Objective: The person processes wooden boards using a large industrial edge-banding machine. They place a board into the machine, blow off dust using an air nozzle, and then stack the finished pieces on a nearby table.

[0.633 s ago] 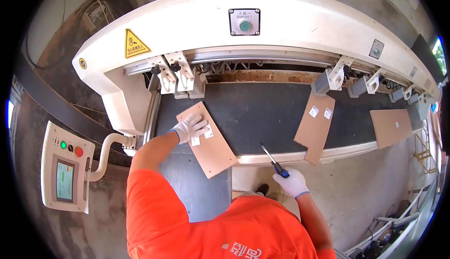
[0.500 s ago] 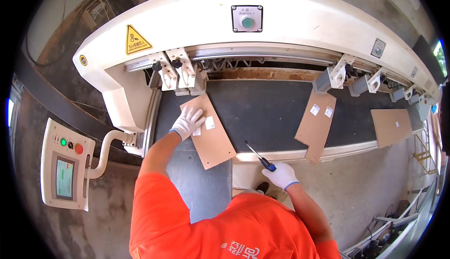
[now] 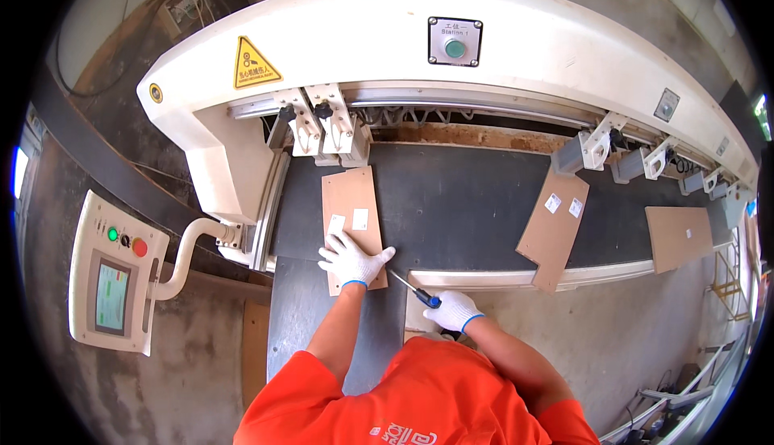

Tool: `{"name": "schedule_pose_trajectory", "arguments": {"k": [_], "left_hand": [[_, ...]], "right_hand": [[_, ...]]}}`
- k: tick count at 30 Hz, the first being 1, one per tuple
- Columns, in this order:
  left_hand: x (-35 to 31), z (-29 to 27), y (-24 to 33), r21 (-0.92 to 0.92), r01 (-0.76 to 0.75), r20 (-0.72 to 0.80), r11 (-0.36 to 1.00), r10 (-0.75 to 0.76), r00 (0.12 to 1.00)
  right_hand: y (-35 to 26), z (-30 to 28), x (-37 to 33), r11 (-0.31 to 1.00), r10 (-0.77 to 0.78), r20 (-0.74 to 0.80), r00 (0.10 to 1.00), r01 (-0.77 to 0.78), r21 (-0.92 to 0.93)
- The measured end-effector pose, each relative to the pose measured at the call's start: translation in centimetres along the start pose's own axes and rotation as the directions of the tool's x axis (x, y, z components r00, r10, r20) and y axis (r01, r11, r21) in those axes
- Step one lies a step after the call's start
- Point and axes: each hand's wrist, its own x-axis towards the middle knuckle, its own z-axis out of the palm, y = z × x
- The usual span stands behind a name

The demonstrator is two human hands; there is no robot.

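Note:
My left hand [image 3: 355,261], in a white glove, lies spread over the near end of a brown board [image 3: 351,191] that has two white labels and small holes. The board's far end reaches close to two clamp-like blocks [image 3: 329,135] of the machine. My right hand [image 3: 454,311], gloved too, grips a screwdriver [image 3: 427,298] with a black and blue handle. Its thin metal shaft points up and left, its tip close to the board's near right corner.
A notched brown board [image 3: 554,223] with two labels and another board [image 3: 679,239] lie to the right on the dark bed [image 3: 459,203]. The white machine beam [image 3: 371,34] with a green button [image 3: 455,47] spans the back. At left stands a control panel [image 3: 117,276] on a bent arm.
The left board has turned to lie straighter. My left hand has moved from its far part to its near end. My right hand has brought the screwdriver left, closer to the board.

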Motion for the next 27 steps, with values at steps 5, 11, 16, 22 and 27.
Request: {"name": "schedule_pose_trajectory", "arguments": {"k": [5, 11, 16, 22, 27], "left_hand": [[4.0, 0.7, 0.0, 0.018, -0.116, -0.047, 0.993, 0.117, 0.992], [10.6, 1.4, 0.4, 0.104, -0.19, -0.034, 0.976, 0.195, 0.98], [13.4, 0.8, 2.6, 0.093, -0.175, 0.003, 0.98, 0.176, 0.984], [13.9, 2.6, 2.0, 0.107, -0.202, -0.072, 0.973, 0.211, 0.975], [14.1, 2.4, 2.2, 0.118, -0.214, -0.072, 0.97, 0.223, 0.972]], "right_hand": [[1.0, -1.0, -1.0, 0.994, 0.002, -0.035, 0.999, 0.002, 0.113], [4.1, -1.7, -4.0, 0.948, 0.131, -0.043, 0.99, -0.113, 0.296], [6.3, -1.0, -6.1, 0.814, 0.219, -0.089, 0.972, -0.132, 0.565], [5.5, -5.3, -7.6, 0.771, 0.234, -0.188, 0.954, -0.064, 0.633], [6.3, -6.2, -7.8, 0.711, 0.228, -0.24, 0.944, 0.007, 0.704]]}}
